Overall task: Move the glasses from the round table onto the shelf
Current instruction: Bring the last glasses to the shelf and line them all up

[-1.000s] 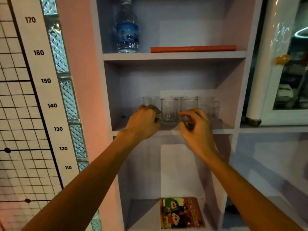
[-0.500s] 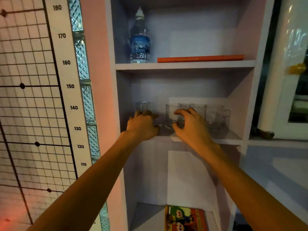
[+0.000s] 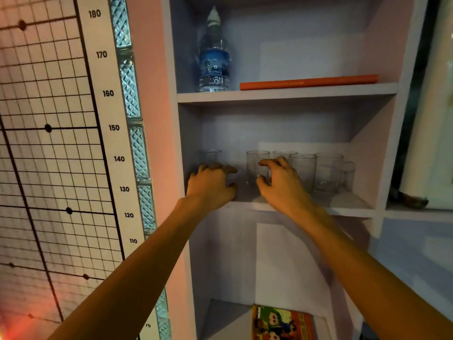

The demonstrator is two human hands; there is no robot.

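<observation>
Clear glasses are stood upright on the middle shelf (image 3: 343, 204): one glass (image 3: 210, 157) tucked by the left edge, a cluster of glasses (image 3: 304, 168) bunched toward the right edge.

Glasses (image 3: 303, 171) on shelf (image 3: 343, 204)

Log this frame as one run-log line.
phase: placing on shelf | left hand: around far-left glass | right hand: open at next glass | more glasses to its right
</observation>
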